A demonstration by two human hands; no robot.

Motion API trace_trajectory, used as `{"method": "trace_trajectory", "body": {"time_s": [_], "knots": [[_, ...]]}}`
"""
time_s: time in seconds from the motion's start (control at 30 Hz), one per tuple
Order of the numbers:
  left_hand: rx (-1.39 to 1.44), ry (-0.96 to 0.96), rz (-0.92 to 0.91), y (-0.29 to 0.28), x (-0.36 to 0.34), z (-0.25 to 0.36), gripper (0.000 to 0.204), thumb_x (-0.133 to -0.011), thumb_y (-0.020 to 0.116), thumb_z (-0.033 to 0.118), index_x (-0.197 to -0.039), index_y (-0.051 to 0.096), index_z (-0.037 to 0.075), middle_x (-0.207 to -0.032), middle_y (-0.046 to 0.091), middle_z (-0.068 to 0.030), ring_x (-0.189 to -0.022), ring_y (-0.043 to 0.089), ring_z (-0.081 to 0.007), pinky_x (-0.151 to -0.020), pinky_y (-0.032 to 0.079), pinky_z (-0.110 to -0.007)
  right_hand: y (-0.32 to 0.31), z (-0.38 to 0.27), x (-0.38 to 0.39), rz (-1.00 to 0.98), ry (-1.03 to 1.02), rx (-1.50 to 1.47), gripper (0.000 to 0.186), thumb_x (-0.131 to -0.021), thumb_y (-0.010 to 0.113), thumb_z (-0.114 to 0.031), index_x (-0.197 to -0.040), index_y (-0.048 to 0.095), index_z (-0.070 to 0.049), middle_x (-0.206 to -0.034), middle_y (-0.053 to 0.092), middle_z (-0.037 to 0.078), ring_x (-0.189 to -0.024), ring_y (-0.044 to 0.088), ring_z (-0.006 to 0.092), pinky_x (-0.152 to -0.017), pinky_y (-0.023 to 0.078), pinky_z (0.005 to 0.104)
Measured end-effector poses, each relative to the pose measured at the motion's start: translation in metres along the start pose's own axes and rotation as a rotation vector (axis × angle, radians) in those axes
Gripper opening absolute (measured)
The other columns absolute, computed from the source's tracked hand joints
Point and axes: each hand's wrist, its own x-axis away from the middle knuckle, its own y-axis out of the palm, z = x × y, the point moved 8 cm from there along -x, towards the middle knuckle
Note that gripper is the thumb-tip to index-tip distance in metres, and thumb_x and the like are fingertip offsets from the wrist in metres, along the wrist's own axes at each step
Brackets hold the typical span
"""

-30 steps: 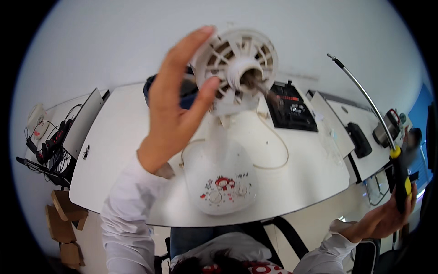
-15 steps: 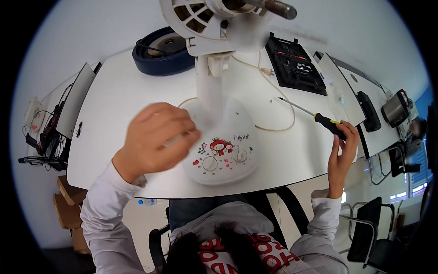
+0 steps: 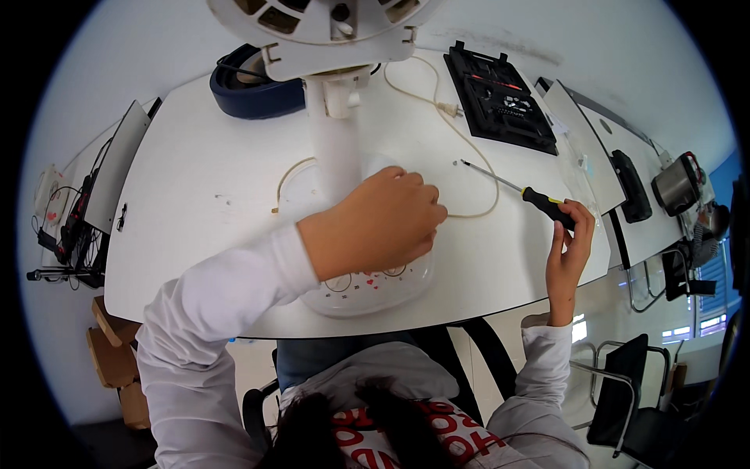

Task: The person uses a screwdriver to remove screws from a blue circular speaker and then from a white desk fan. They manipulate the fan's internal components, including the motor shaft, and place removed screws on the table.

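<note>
A white electric fan (image 3: pixel 332 141) stands upright on the table. Its slotted head rises past the top edge of the view. My left hand (image 3: pixel 383 223) is above the fan's base (image 3: pixel 375 301), covering most of the cartoon print and the knobs. Its fingers are curled together, and whatever they may hold is hidden. Over at the right, my right hand (image 3: pixel 570 250) grips a screwdriver (image 3: pixel 543 205) by its black and yellow handle. The thin shaft points left toward the fan, its tip beside a small metal screw (image 3: pixel 455 163) on the tabletop.
A dark blue round tub (image 3: pixel 258 100) sits behind the fan at left. At the back right lies an open black tool case (image 3: pixel 508 109). The fan's cream cord (image 3: pixel 488 168) loops over the table, its plug near the case. A black chair (image 3: pixel 621 391) stands at right.
My left hand has moved right, from the left side of the base to over its middle. The fan's head sits differently in view, and its threaded shaft no longer shows. The right hand still holds the screwdriver.
</note>
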Motion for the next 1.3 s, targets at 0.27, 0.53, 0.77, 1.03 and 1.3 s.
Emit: {"method": "trace_trajectory", "body": {"time_s": [0.27, 0.53, 0.77, 1.03, 1.3], "knots": [[-0.238, -0.234, -0.134, 0.054, -0.061, -0.055, 0.020, -0.077, 0.057, 0.014, -0.093, 0.066, 0.006, -0.094, 0.056, -0.0140, -0.094, 0.052, -0.0287, -0.079, 0.042, -0.043, 0.002, -0.008, -0.011, -0.071, -0.058, 0.041, 0.024, -0.088, 0.050, 0.006, -0.109, 0.053, -0.003, -0.118, 0.048, 0.014, -0.106, 0.054, 0.0274, -0.085, 0.048, 0.0334], [-0.264, -0.376, -0.284, 0.096, -0.095, -0.092, 0.055, -0.081, 0.052, 0.014, -0.135, 0.047, 0.019, -0.123, 0.042, -0.0223, -0.123, 0.033, -0.0381, -0.102, 0.029, -0.055, 0.005, 0.003, -0.009, -0.064, -0.038, -0.004, 0.024, -0.086, 0.051, 0.007, -0.108, 0.054, -0.003, -0.118, 0.048, 0.013, -0.105, 0.055, 0.0270, -0.083, 0.048, 0.0320], [-0.261, -0.381, -0.339, 0.106, -0.097, -0.104, 0.056, -0.080, 0.052, 0.013, -0.133, 0.049, 0.031, -0.125, 0.043, -0.0177, -0.125, 0.032, -0.0360, -0.101, 0.031, -0.052, 0.004, 0.012, -0.010, -0.088, -0.028, 0.031, 0.025, -0.086, 0.052, 0.007, -0.107, 0.055, -0.004, -0.118, 0.049, 0.012, -0.106, 0.055, 0.0269, -0.083, 0.048, 0.0325], [-0.256, -0.364, -0.330, 0.105, -0.101, -0.113, 0.053, -0.078, 0.056, 0.017, -0.128, 0.054, 0.033, -0.118, 0.046, -0.0147, -0.119, 0.036, -0.0319, -0.094, 0.036, -0.047, -0.011, 0.018, -0.013, -0.071, -0.009, 0.057, 0.022, -0.087, 0.051, 0.005, -0.107, 0.055, -0.005, -0.118, 0.051, 0.012, -0.106, 0.054, 0.0263, -0.079, 0.049, 0.0317], [-0.250, -0.297, -0.194, 0.085, -0.108, -0.105, 0.048, -0.078, 0.057, 0.019, -0.125, 0.057, 0.024, -0.115, 0.049, -0.0128, -0.115, 0.041, -0.0307, -0.093, 0.039, -0.049, -0.043, 0.018, -0.015, 0.084, -0.015, 0.013, 0.023, -0.089, 0.052, -0.001, -0.111, 0.054, -0.006, -0.122, 0.051, 0.012, -0.111, 0.053, 0.0251, -0.081, 0.053, 0.0321]]}}
